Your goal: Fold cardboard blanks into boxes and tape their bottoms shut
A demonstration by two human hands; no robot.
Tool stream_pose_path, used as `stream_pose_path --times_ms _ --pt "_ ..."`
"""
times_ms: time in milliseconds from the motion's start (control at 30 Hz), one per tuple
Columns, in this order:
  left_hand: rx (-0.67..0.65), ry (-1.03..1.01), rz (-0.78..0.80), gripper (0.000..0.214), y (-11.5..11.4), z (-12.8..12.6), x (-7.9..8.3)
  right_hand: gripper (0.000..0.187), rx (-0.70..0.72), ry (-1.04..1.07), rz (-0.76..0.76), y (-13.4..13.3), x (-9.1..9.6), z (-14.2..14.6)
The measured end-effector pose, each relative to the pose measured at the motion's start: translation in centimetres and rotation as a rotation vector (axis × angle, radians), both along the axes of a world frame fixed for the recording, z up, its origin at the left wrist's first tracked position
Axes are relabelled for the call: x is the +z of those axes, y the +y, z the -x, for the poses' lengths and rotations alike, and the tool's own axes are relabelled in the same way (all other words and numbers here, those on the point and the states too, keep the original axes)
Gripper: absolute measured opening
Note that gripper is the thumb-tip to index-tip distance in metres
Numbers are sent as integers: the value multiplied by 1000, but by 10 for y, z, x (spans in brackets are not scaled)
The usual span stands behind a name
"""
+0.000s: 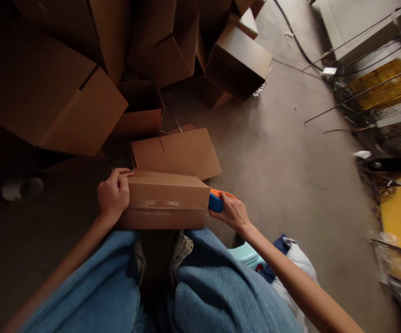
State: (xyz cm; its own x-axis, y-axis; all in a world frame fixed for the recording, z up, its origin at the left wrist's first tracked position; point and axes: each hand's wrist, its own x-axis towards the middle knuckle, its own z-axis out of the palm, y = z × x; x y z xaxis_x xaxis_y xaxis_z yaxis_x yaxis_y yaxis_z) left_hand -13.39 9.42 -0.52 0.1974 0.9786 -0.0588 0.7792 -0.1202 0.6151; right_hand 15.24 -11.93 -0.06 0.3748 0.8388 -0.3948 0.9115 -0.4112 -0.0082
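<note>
A small brown cardboard box [167,200] stands on the floor between my knees, with a strip of clear tape along its near side. My left hand [113,194] is closed around the box's left end, fingers curled over the top edge. My right hand [231,212] grips a blue and orange tape dispenser [216,201] pressed against the box's right end. Behind the box lies a flattened cardboard box [176,151] on the floor.
A heap of assembled cardboard boxes [82,69] fills the back and left. Bare concrete floor [284,162] stretches to the right. Yellow crates and wire racks [388,88] line the right edge. Cables run across the far floor. Clothing lies beside my right leg [291,259].
</note>
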Motion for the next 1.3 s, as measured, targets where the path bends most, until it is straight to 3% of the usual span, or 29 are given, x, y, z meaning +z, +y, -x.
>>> stream_pose_path --times_ms 167,367,600,867,1133,1300 --pt "15 39 -7 35 -1 -3 3 34 -95 -15 -50 -5 1 24" --pt "-33 33 -14 37 1 -3 1 32 -98 8 -22 16 9 15" --pt "-49 51 -13 37 -5 0 0 29 -259 -89 -83 6 0 53" --pt "-62 81 -1 36 -5 -3 3 31 -244 -124 -85 25 8 33" --pt "-43 94 -17 34 -7 -1 1 35 -285 -166 -223 -21 -29 61" --pt "-61 94 -16 35 -7 -3 4 32 -242 -156 -148 0 -14 44"
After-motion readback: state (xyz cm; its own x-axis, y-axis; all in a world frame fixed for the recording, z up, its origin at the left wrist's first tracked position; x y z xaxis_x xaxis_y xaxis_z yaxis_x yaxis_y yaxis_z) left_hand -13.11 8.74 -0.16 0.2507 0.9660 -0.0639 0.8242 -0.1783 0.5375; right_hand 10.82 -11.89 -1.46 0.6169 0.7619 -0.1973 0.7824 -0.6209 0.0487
